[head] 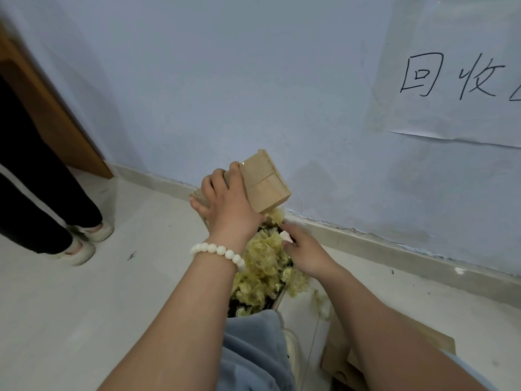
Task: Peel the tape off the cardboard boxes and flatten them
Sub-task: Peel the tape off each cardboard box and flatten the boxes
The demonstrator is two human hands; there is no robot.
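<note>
Closest to us, at the bottom edge, are our blue-grey trouser leg and a pale shoe. Flat brown cardboard sheets lie just right of them, partly covered by our right forearm and cut off by the frame.

Beyond the knee, a heap of crumpled yellowish tape fills a dark-lined container. Our arms hide most of its walls, and some tape spills onto the floor on the right.

Our right hand reaches over that heap, fingers pointing into the tape. We cannot tell whether it has hold of anything, because the fingertips are lost against the tape.

Our left hand, with a white bead bracelet at the wrist, is curled round a small brown cardboard box. It holds the box tilted in the air above the far end of the heap.

The pale tiled floor runs to a beige skirting board below a light blue wall. A white paper sheet with handwritten characters hangs at the upper right, cut off.

At far left a second person's legs in black trousers and pale slippers stand by a wooden door frame.
</note>
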